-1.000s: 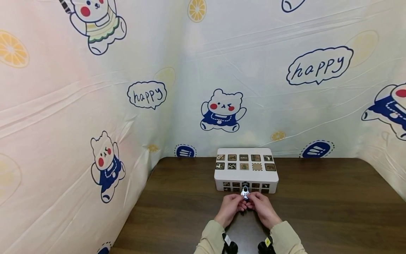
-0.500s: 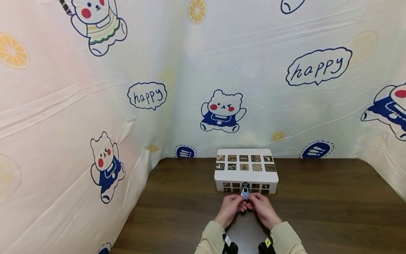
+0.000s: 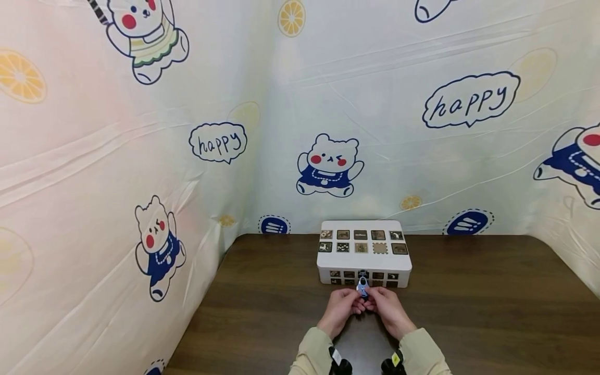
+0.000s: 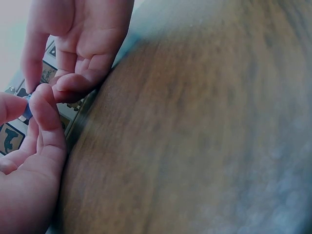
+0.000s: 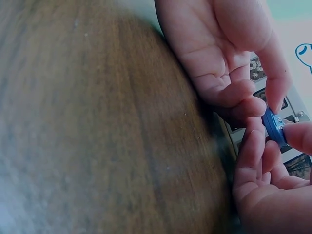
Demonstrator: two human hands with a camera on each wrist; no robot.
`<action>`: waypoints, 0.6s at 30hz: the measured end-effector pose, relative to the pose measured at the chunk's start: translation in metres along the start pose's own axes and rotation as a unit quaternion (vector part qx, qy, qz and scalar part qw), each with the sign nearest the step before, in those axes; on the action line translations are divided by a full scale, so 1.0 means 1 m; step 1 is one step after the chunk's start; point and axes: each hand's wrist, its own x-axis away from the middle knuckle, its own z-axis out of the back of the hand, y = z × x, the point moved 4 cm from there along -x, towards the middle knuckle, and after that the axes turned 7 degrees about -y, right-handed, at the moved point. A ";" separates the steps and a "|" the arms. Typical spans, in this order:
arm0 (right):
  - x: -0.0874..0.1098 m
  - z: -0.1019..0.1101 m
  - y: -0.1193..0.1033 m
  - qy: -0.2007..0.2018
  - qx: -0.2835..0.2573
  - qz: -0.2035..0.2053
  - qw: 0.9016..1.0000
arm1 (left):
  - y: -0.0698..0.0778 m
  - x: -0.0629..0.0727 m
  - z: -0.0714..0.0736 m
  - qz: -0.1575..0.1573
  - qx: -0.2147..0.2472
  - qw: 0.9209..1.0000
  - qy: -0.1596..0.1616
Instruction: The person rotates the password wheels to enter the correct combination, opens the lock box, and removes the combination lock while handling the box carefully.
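Observation:
A small blue padlock (image 3: 362,287) with a metal shackle is at the latch (image 3: 363,273) on the front of a white box (image 3: 363,260). The left hand (image 3: 341,308) pinches the lock's body from the left between thumb and curled fingers. From the right, the right hand (image 3: 388,308) pinches it too, and the fingertips of both hands meet below. In the right wrist view the lock's blue edge (image 5: 274,127) shows between the thumbs and fingers. Only a sliver of the padlock (image 4: 27,109) shows in the left wrist view, the rest hidden by fingertips.
The box has small dark picture squares on its lid and front. It stands near the back edge of a brown wooden table (image 3: 262,297). Behind and to the left hangs a pale curtain (image 3: 281,83) printed with bears and orange slices.
Both hands stay in place on the padlock. Its face, bright with glare a second ago, now looks bluer. The head view has shifted very slightly.

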 end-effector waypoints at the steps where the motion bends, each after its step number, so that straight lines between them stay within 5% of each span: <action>1: 0.000 0.000 0.000 -0.001 -0.001 0.000 1.000 | 0.000 0.000 0.000 0.000 0.000 1.000 0.000; 18: 0.000 0.002 0.000 0.001 -0.016 0.004 1.000 | -0.001 -0.002 0.000 0.000 0.003 1.000 0.001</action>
